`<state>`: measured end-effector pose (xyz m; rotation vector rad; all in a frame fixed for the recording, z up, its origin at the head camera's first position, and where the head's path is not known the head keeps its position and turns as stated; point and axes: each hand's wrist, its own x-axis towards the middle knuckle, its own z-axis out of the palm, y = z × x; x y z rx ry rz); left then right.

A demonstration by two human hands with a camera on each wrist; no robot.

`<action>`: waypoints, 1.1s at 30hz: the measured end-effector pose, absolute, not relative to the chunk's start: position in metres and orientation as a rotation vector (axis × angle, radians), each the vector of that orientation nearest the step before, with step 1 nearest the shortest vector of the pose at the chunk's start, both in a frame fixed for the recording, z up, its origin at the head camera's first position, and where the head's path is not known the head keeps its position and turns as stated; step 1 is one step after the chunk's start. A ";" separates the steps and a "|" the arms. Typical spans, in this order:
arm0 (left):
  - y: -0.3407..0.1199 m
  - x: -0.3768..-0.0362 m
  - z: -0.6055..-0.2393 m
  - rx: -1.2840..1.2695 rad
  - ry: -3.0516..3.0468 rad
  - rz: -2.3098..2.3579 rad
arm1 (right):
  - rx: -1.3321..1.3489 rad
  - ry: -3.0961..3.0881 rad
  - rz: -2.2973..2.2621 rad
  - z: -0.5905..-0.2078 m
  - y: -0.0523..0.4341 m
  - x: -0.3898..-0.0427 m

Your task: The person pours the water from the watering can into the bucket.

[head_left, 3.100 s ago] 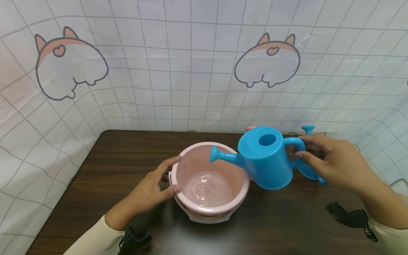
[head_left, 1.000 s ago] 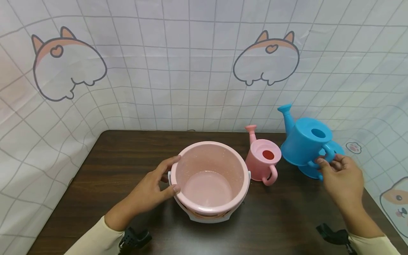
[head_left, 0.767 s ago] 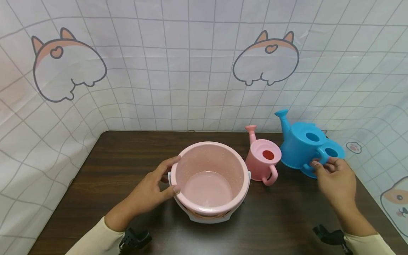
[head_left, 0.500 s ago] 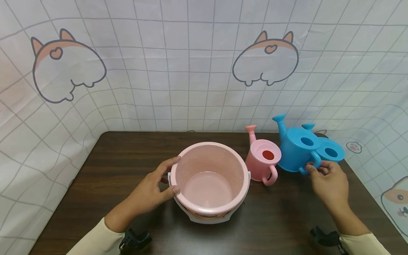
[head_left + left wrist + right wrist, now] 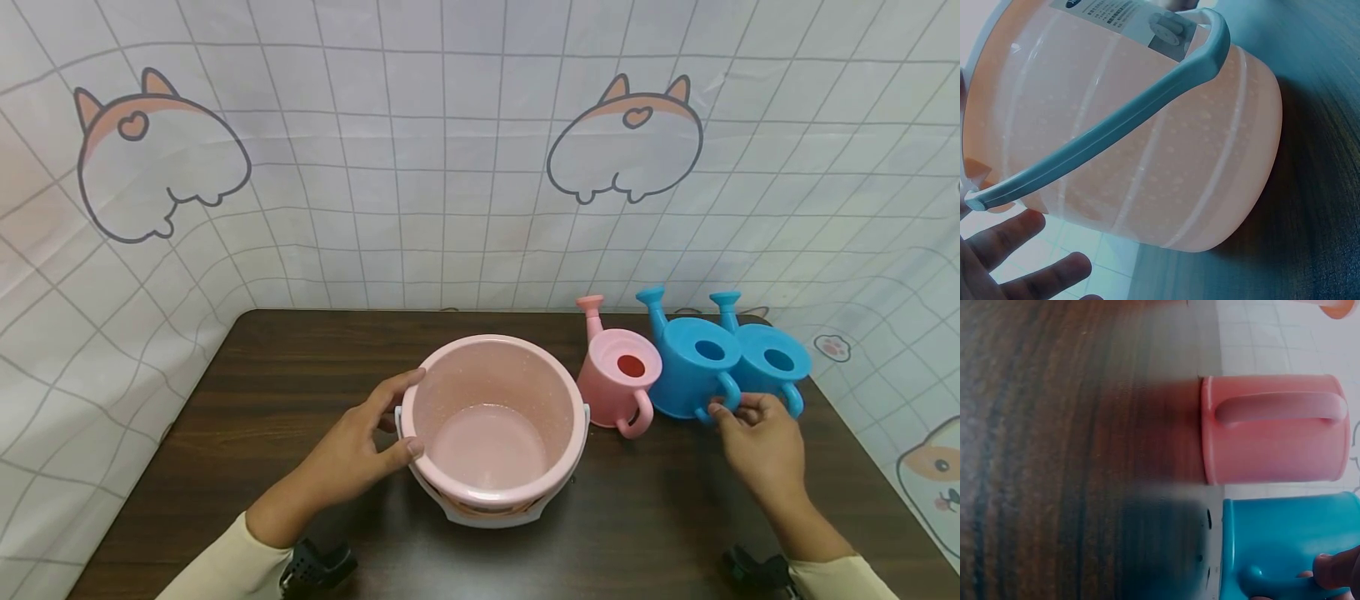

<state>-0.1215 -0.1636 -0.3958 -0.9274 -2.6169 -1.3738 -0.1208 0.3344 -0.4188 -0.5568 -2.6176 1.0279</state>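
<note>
A dark wooden table [image 5: 300, 367] fills the lower frame. Behind it hangs a white gridded cloth backdrop [image 5: 450, 167] printed with cartoon corgi rumps [image 5: 626, 142], evenly lit.

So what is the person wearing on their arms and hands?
Both arms have long, cream-coloured sleeves that end at the wrists. A small black device is strapped under the left wrist, and another black one sits at the right wrist. The hands are bare, with no gloves or rings showing.
</note>
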 end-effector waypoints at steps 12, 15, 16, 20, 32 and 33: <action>-0.163 -0.121 -0.395 -0.915 -2.634 -1.385 | -0.529 -2.663 1.057 -0.428 0.336 -0.118; -0.163 -0.121 -0.395 -0.918 -2.631 -1.384 | -0.521 -2.685 1.043 -0.428 0.334 -0.117; -0.163 -0.121 -0.395 -0.919 -2.628 -1.383 | -0.520 -2.696 1.033 -0.428 0.334 -0.116; -0.163 -0.121 -0.396 -0.923 -2.619 -1.382 | -0.505 -2.739 0.984 -0.423 0.335 -0.112; -0.163 -0.122 -0.397 -0.941 -2.599 -1.385 | -0.704 -2.579 0.866 -0.405 0.369 -0.101; -0.163 -0.122 -0.397 -0.943 -2.598 -1.383 | -0.726 -2.572 0.858 -0.404 0.372 -0.101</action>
